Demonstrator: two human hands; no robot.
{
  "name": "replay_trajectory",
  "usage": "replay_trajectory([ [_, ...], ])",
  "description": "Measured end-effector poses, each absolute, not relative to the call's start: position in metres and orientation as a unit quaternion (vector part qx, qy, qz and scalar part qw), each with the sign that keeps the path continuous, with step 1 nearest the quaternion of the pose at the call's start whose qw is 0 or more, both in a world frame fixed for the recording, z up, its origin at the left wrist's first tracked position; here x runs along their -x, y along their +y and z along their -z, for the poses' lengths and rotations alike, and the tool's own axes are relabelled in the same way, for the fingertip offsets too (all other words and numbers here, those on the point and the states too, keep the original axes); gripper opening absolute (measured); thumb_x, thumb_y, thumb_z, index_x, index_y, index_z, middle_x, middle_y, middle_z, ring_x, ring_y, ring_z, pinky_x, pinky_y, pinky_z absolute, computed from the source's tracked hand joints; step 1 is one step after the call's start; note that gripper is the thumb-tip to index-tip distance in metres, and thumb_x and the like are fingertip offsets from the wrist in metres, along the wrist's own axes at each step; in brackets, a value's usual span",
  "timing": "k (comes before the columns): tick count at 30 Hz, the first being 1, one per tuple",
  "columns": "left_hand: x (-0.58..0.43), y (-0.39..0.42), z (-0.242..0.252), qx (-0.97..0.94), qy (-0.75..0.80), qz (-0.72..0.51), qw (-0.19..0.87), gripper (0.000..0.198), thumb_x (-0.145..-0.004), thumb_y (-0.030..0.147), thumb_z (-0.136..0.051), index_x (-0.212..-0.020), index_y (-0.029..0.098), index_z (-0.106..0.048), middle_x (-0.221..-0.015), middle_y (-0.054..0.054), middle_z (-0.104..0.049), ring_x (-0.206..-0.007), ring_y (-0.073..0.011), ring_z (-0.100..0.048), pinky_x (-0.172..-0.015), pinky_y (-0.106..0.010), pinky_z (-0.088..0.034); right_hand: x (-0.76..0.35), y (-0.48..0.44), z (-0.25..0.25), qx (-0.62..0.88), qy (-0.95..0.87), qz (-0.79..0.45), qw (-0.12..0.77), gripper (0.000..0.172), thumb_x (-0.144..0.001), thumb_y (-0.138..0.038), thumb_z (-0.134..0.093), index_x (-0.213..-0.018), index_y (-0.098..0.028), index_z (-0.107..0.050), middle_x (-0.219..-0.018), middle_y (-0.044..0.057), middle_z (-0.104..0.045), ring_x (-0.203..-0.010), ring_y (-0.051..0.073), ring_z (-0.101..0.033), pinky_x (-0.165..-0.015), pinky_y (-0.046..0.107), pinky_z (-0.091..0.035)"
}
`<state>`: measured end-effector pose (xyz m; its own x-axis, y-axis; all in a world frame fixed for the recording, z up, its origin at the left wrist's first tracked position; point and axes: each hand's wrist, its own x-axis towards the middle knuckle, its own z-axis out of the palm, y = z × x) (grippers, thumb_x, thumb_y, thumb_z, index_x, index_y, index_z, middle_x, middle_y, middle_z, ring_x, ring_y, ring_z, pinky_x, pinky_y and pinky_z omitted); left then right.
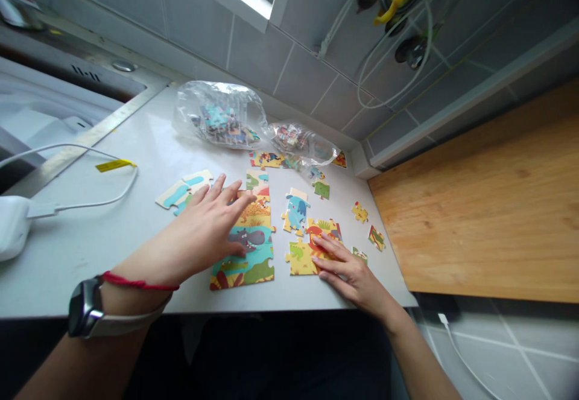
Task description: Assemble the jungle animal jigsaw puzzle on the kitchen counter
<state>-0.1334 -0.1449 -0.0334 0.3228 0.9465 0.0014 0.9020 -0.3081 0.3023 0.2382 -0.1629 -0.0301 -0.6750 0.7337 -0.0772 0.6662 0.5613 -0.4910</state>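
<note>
My left hand (pixel 212 225) lies with spread fingers over the left side of a joined jigsaw section with a grey hippo (pixel 253 240), hiding part of it. My right hand (pixel 346 267) rests its fingertips on a smaller joined section, yellow with a green animal (pixel 297 256) and a red figure. Between and above the hands is a blue elephant piece (pixel 296 210). Cream and blue pieces (pixel 183 192) lie beyond my left hand, partly behind its fingers. Loose pieces sit to the right: a yellow one (pixel 360 212) and a green and red one (pixel 376 238).
Two clear plastic bags stand at the back, a larger one (pixel 221 116) and a smaller one (pixel 301 139), both with puzzle pieces inside. A white charger (pixel 13 225) and cable lie left, beside the sink edge (pixel 117 113). A wooden panel (pixel 474 207) borders the right.
</note>
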Motion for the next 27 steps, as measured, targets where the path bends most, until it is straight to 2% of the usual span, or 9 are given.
replay_trajectory([
  [5,0.133,-0.142,0.034,-0.781,0.602,-0.062,0.157,0.09,-0.072,0.042,-0.088,-0.152,0.023,-0.05,-0.163,-0.02,-0.042,-0.155,-0.0548,-0.024,-0.119,-0.066,-0.032,-0.243,-0.153,0.029,0.376,-0.889,-0.254,0.058,0.038,-0.103,-0.03,-0.063,-0.14,-0.037,-0.067,-0.16,0.002,-0.051,-0.154,0.028,-0.039,-0.127,0.056,-0.034],
  [11,0.133,-0.142,0.035,-0.783,0.6,-0.068,0.148,0.089,-0.071,0.038,-0.088,-0.152,0.025,-0.052,-0.16,-0.018,-0.046,-0.152,-0.0537,-0.03,-0.117,-0.065,-0.036,-0.239,-0.158,0.026,0.39,-0.885,-0.249,0.055,0.038,-0.102,-0.031,-0.063,-0.139,-0.036,-0.068,-0.161,0.003,-0.05,-0.156,0.029,-0.037,-0.125,0.059,-0.036],
  [14,0.135,-0.144,0.04,-0.787,0.597,-0.076,0.137,0.092,-0.071,0.04,-0.087,-0.154,0.025,-0.05,-0.159,-0.017,-0.049,-0.151,-0.0534,-0.033,-0.116,-0.064,-0.037,-0.24,-0.166,0.02,0.422,-0.867,-0.239,0.115,0.028,-0.102,-0.031,-0.062,-0.127,-0.031,-0.076,-0.153,0.006,-0.06,-0.15,0.03,-0.047,-0.122,0.056,-0.043],
  [16,0.138,-0.144,0.046,-0.788,0.593,-0.09,0.135,0.098,-0.072,0.044,-0.085,-0.159,0.024,-0.043,-0.159,-0.018,-0.049,-0.15,-0.0525,-0.035,-0.116,-0.063,-0.038,-0.249,-0.167,0.014,0.446,-0.851,-0.218,0.173,0.023,-0.103,-0.03,-0.06,-0.115,-0.028,-0.079,-0.14,0.009,-0.07,-0.141,0.029,-0.058,-0.117,0.052,-0.05],
  [18,0.141,-0.144,0.052,-0.791,0.585,-0.115,0.138,0.1,-0.077,0.05,-0.081,-0.162,0.02,-0.037,-0.158,-0.019,-0.051,-0.148,-0.0517,-0.039,-0.115,-0.061,-0.04,-0.266,-0.163,0.007,0.479,-0.837,-0.186,0.186,0.02,-0.102,-0.031,-0.061,-0.107,-0.027,-0.08,-0.128,0.009,-0.076,-0.129,0.028,-0.067,-0.111,0.049,-0.055],
  [21,0.144,-0.143,0.057,-0.797,0.57,-0.149,0.136,0.089,-0.084,0.056,-0.073,-0.159,0.019,-0.043,-0.156,-0.019,-0.053,-0.145,-0.0498,-0.043,-0.115,-0.061,-0.041,-0.298,-0.149,-0.001,0.543,-0.817,-0.152,0.122,0.024,-0.099,-0.041,-0.063,-0.105,-0.026,-0.08,-0.122,0.01,-0.078,-0.117,0.029,-0.072,-0.107,0.049,-0.057],
  [23,0.144,-0.142,0.056,-0.801,0.562,-0.161,0.13,0.079,-0.087,0.058,-0.069,-0.155,0.021,-0.05,-0.155,-0.018,-0.055,-0.143,-0.0478,-0.048,-0.114,-0.06,-0.043,-0.32,-0.137,-0.003,0.576,-0.802,-0.138,0.081,0.03,-0.098,-0.044,-0.061,-0.109,-0.024,-0.081,-0.122,0.011,-0.078,-0.118,0.03,-0.072,-0.108,0.051,-0.056],
  [27,0.143,-0.144,0.051,-0.817,0.528,-0.186,0.14,0.07,-0.093,0.057,-0.061,-0.153,0.022,-0.051,-0.15,-0.017,-0.06,-0.132,-0.0421,-0.06,-0.109,-0.055,-0.049,-0.356,-0.118,-0.003,0.631,-0.771,-0.085,-0.009,0.035,-0.094,-0.04,-0.062,-0.118,-0.02,-0.079,-0.127,0.015,-0.075,-0.12,0.034,-0.071,-0.109,0.052,-0.054],
])
